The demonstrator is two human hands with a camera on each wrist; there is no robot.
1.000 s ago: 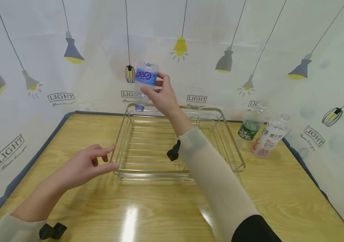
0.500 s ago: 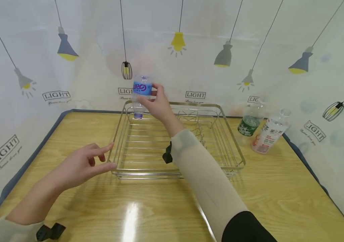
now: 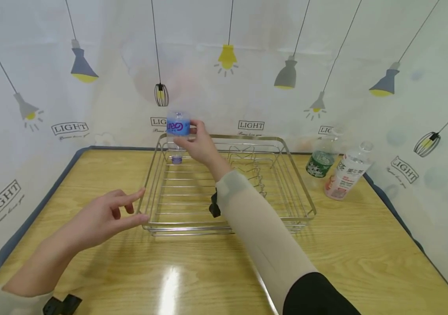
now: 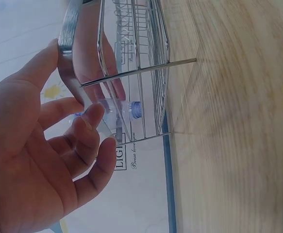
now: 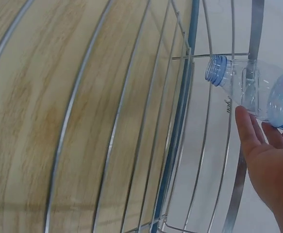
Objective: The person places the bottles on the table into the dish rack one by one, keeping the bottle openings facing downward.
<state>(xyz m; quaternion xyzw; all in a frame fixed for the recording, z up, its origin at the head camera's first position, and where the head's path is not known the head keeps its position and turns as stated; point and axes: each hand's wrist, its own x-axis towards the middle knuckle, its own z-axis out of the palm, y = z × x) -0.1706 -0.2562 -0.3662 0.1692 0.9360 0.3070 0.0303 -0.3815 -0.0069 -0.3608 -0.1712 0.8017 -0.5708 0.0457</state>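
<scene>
Left hand: fingers loose, thumb and forefinger touching wire rack | clear bottle: upside down, neck inside rack's far-left corner, gripped by right hand | green-label bottle, pink-and-white bottle: right of rack, head view only | right wrist view alone: blue neck's ridges

We classify the place as a staged tabletop work area; we cannot tell whether the building is a home or a lab. We note a wood-grain table, enclosed on three sides by a creased sheet printed with hanging lamps and the word LIGHT. A blue strip runs along its foot.
</scene>
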